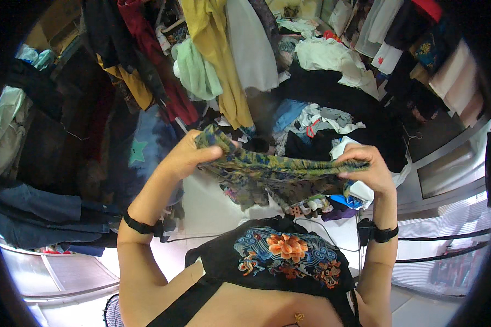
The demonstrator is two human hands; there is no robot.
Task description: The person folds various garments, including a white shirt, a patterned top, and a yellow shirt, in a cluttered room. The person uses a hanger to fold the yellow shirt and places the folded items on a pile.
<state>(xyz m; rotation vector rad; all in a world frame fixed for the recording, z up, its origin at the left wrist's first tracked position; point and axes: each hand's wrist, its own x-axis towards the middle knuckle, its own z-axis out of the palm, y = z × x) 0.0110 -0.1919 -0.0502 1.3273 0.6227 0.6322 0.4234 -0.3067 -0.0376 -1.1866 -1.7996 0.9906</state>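
A green, blue and brown camouflage-patterned garment (pixel 289 177) is stretched sideways in front of me by its gathered elastic-looking band. My left hand (pixel 204 151) grips one end of the band, thumb on top, and a folded bit of cloth stands up above the fingers. The other end is pinched in my right hand (pixel 363 166), which sits at nearly the same height. Below the band the cloth hangs down in loose folds. Its lower part is dim, so I cannot tell whether it is trousers, shorts or a skirt.
Hanging clothes crowd the far side, among them a mustard garment (pixel 215 60) and a pale green one (pixel 196 71). Beyond my hands lies a heap of clothes (pixel 316 120). Dark blue jeans (pixel 43 210) hang at the left. A metal-framed panel (pixel 447 174) stands at the right.
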